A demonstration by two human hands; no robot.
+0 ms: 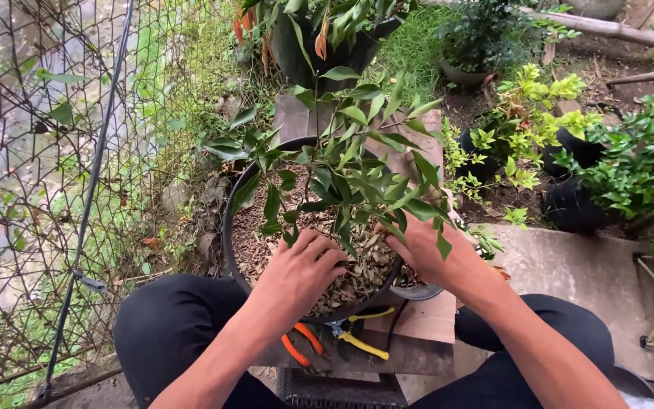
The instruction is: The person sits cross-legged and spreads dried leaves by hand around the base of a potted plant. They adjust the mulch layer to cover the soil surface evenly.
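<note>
Outdoors, a garden corner lies between a wire fence [32,151] on the left and potted shrubs on the right. Nearest, at the near edge of a wooden surface [418,318], lie two hand tools: orange-handled pliers [300,344] and yellow-handled cutters [361,339]. Just beyond them stands one large black pot [228,227] filled with dry mulch, a leafy young plant [350,174] rising from its middle. Both hands rest on the mulch at the stem's base: the left hand [300,269] with fingers spread and pressing down, the right hand [425,250] likewise loose, partly behind leaves; neither grip clamps on anything. Judging from this, even pressure around the stem, without bending it, would serve best. Farther off stand at least four more dark pots.
</note>
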